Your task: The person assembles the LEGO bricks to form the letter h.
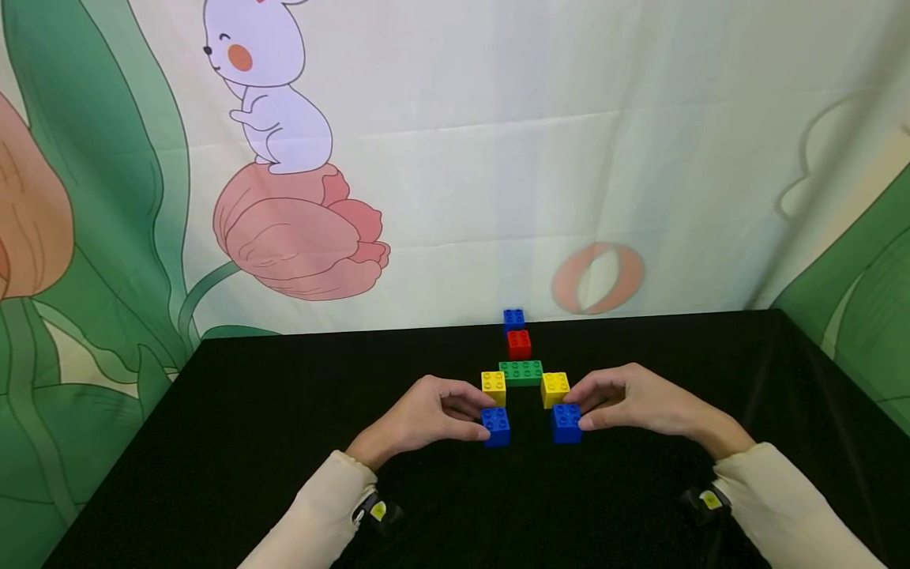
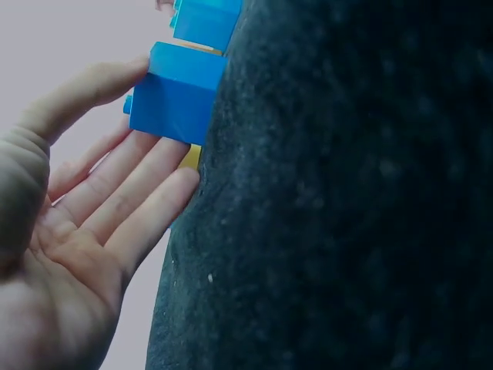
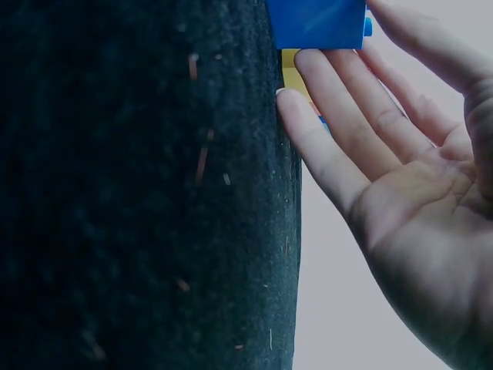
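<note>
My left hand (image 1: 434, 415) pinches the near left blue brick (image 1: 496, 427), thumb at its near side and fingertips at its far side. In the left wrist view that blue brick (image 2: 177, 92) stands on the dark cloth between thumb and fingers. On the right, my right hand (image 1: 633, 403) holds the other near blue brick (image 1: 567, 424) the same way. Just beyond the blue bricks stand a left yellow brick (image 1: 494, 389) and a right yellow brick (image 1: 555, 390), close to the fingers. A longer green brick (image 1: 521, 373) lies behind and between the yellow ones.
Behind the green brick are a red brick (image 1: 519, 344) and, farthest back, another blue brick (image 1: 513, 318). All stand on a black cloth-covered table (image 1: 284, 442). A printed curtain (image 1: 462, 205) hangs at the table's back edge.
</note>
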Motion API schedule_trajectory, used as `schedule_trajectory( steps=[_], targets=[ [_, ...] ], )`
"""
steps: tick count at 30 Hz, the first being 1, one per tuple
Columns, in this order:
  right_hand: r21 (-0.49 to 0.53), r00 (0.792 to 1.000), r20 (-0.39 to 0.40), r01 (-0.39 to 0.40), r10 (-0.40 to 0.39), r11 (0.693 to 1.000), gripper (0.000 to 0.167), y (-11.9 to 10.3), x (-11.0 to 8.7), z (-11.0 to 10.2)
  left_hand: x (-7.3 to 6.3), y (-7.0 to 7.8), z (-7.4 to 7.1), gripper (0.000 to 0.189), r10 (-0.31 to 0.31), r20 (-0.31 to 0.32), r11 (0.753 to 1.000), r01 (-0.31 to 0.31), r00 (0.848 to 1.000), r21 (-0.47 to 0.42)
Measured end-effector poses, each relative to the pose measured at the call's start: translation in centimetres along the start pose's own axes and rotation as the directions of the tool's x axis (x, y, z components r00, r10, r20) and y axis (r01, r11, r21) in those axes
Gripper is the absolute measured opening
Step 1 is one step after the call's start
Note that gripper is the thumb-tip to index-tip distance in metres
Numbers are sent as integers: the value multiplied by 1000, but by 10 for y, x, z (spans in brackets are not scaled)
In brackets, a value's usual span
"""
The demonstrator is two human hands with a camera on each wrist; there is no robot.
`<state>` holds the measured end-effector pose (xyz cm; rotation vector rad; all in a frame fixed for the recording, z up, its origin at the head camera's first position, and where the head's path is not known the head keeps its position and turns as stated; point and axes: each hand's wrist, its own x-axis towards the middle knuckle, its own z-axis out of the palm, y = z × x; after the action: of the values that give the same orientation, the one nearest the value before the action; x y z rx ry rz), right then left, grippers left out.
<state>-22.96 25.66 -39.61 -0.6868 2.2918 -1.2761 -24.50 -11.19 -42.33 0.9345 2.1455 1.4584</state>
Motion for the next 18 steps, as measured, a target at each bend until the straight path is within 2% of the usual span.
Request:
schedule_trajectory(
  steps=[3, 5, 6, 10, 12, 13, 17, 18],
  targets=[
    [2, 1000, 0, -9, 9, 1000, 37, 0, 1, 0, -2, 8, 3, 33, -54, -22, 999, 54, 998, -6],
    [4, 1000, 3, -7, 7, 1000, 37, 1, 1, 0, -2, 8, 3, 32, -68, -28, 998, 68, 997, -3],
    [7, 1000, 6, -7, 7, 1000, 38, 2, 1, -1, -1, 6, 3, 32, -65, -25, 998, 65, 998, -3],
    [15, 1000, 18, -6, 6, 1000, 39, 5, 0, -1, 6, -24, -1, 33, -1, -7, 1000, 1, 1000, 7],
    [18, 1000, 19, -4, 4, 1000, 39, 6, 0, -1, 7, -28, -1, 33, 15, -1, 1000, -15, 1000, 2],
    [18, 1000, 19, -4, 3, 1000, 39, 6, 1, -1, 7, -27, -1, 33, 17, -2, 1000, -17, 1000, 1],
    [10, 1000, 8, -7, 7, 1000, 38, 5, 1, 0, 0, 0, 3, 30, -41, -17, 999, 41, 999, -22],
    [7, 1000, 4, -7, 7, 1000, 38, 5, 1, 0, -1, 2, 4, 30, -53, -23, 998, 53, 998, -23]
  ],
)
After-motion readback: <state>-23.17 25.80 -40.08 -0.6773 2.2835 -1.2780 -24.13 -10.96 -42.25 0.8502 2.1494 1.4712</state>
